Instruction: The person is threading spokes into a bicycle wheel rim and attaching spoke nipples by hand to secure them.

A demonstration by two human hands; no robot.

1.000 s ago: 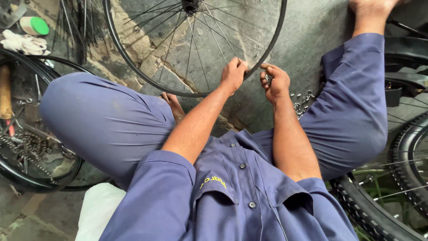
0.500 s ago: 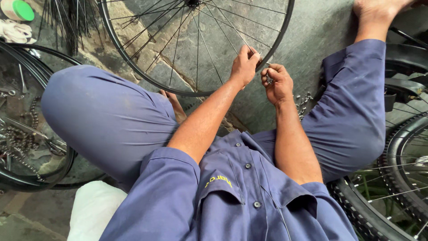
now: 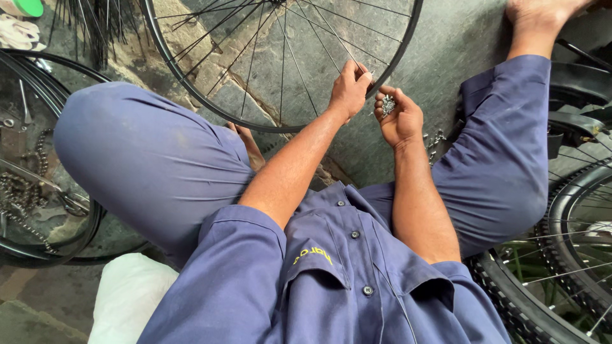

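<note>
A bare black bicycle wheel rim (image 3: 191, 76) with thin metal spokes lies on the stone floor between my legs. My left hand (image 3: 349, 88) pinches a spoke (image 3: 347, 54) right at the rim's near right edge. My right hand (image 3: 399, 118) is cupped beside it, palm up, holding a small heap of shiny metal spoke nipples (image 3: 387, 104). The two hands almost touch. More small nipples (image 3: 435, 141) lie scattered on the floor by my right knee.
Another wheel (image 3: 44, 210) with a chain and loose parts lies at the left. A tyred wheel (image 3: 561, 255) rests at the lower right. A bundle of loose spokes (image 3: 95, 32) stands at the top left. White cloth (image 3: 124, 296) is under my left thigh.
My hands have shifted slightly right along the rim, and my right hand has turned palm up, showing the nipples. The view has tilted a little.
</note>
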